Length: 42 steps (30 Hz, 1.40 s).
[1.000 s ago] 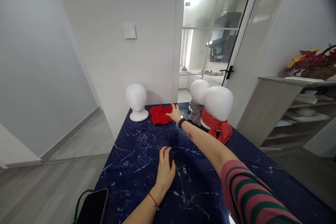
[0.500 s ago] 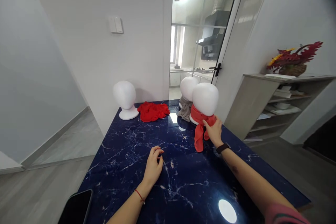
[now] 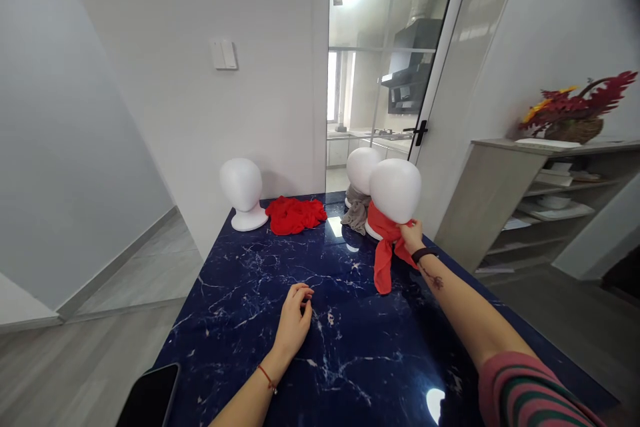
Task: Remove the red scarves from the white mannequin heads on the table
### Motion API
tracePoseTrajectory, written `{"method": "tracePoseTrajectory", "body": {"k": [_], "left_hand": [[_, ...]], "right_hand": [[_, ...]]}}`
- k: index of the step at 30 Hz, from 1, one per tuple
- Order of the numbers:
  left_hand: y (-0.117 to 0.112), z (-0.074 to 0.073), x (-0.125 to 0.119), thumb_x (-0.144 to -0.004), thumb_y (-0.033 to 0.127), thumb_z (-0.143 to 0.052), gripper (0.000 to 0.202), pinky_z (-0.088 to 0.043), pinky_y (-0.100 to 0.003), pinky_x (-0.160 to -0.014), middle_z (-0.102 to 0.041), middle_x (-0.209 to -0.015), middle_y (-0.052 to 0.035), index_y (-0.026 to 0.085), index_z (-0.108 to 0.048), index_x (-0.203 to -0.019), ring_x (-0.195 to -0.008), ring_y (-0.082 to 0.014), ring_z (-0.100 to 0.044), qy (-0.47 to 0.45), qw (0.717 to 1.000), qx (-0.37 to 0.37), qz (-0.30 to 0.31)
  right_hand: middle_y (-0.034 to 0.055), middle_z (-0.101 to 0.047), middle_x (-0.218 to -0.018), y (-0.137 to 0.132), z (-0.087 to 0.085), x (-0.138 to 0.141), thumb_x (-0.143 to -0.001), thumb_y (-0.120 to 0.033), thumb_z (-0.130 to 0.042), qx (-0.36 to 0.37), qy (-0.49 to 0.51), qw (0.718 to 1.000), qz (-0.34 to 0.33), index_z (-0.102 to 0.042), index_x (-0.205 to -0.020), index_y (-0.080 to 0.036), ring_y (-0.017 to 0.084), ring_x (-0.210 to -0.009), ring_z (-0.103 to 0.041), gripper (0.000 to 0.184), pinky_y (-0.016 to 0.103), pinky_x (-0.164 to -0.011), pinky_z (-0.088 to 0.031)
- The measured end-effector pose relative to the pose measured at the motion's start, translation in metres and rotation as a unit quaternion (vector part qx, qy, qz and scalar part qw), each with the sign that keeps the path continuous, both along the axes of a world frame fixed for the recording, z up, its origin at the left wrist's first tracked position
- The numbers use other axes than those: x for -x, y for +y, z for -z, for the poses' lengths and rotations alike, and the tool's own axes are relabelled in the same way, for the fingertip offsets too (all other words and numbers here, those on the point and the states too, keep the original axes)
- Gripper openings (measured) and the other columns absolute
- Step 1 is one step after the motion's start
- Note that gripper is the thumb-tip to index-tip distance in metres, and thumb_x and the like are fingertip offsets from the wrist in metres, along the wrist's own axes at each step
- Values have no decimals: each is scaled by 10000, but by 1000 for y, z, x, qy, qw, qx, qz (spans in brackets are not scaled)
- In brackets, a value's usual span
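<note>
Your R hand [image 3: 413, 235] is up at the neck of the front head [image 3: 395, 190], far-right part of the table [image 3: 350, 360]. Fingers are closed on the scarf [image 3: 385, 253] right where it wraps the neck; thumb is hidden, so can't tell exactly how you pinch it. The scarf is red, wound round the neck, w/ one tail hanging down in front to the tabletop, just left of your wrist. Watch [image 3: 424, 253] sits on that wrist; arm runs back to a striped sleeve [image 3: 530, 393] at bottom right.

Your L hand [image 3: 295, 320] rests on the table near the middle, well apart from the scarf. Fingers half-curled, tips near the thumb, holding nothing. Red string [image 3: 267, 377] on the wrist.

Just behind the front head, touching or nearly so, stands the rear head [image 3: 361, 170] w/ a grey scarf [image 3: 356, 210] at its neck. Across the far edge, to the left, a bare head [image 3: 241, 185] stands upright, and a red cloth [image 3: 295, 215] lies bunched just beside its base, btw it and the grey scarf.

Phone [image 3: 150, 403] lies screen-up at the near-left corner, partly cut off by the frame. Off the table, right side: a shelf [image 3: 525, 207] w/ a flower basket [image 3: 575, 120] on top. Glass door [image 3: 400, 80] behind the heads, wall switch [image 3: 223, 54] left of it.
</note>
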<state>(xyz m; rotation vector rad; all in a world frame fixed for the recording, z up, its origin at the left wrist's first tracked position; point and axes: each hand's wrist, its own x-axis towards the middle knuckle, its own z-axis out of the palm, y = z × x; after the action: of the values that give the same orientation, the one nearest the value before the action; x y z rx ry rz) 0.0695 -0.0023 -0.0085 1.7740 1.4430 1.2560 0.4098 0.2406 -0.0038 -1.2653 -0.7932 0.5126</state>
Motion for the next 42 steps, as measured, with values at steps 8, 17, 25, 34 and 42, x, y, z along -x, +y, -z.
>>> {"method": "tracePoseTrajectory", "body": {"k": [8,17,25,34,42], "left_hand": [[0,1,0,-840,160,-397,201,-494,-320,-772,-523,-1054,-63,205,-574,-923,-878,-149,-583,-7,1000,-9,4],[-11,-14,-2,-870,204,-419,386,-343,-423,-1037,-420,-1266,-85,250,-439,-1252,-1203,-196,-421,45,992,-112,-44],[-18,-24,-1,-843,174,-435,288,-363,-413,-992,-432,-1178,-107,195,-446,-1130,-1160,-215,-420,50,983,-160,-77],[-1,-13,14,-732,103,-479,208,-413,-405,-860,-418,-936,-33,206,-415,-901,-908,-192,-438,24,974,-136,-182],[-5,-2,8,-731,153,-525,213,-453,-415,-815,-371,-961,-40,197,-418,-910,-897,-188,-440,-51,966,-63,-247]], "right_hand": [[-70,-516,-706,-26,-15,21,-559,-231,-608,-37,153,987,-34,-389,-785,-216,90,-633,-548,316,225,-591,-491],[-3,-601,-898,-141,-41,107,-606,-268,-657,-46,197,952,-231,-426,-917,-248,166,-774,-617,387,334,-720,-532],[-12,-566,-945,-213,-19,207,-685,-287,-657,-16,215,914,-344,-381,-939,-274,157,-888,-587,375,334,-841,-498],[26,-535,-1107,-219,-10,190,-572,-318,-787,-4,-48,903,-426,-447,-1065,-230,185,-1045,-521,605,355,-966,-395],[10,-649,-843,-201,-30,150,-718,-484,-658,139,6,843,-520,-511,-1047,-229,129,-650,-612,442,248,-580,-482]]}}
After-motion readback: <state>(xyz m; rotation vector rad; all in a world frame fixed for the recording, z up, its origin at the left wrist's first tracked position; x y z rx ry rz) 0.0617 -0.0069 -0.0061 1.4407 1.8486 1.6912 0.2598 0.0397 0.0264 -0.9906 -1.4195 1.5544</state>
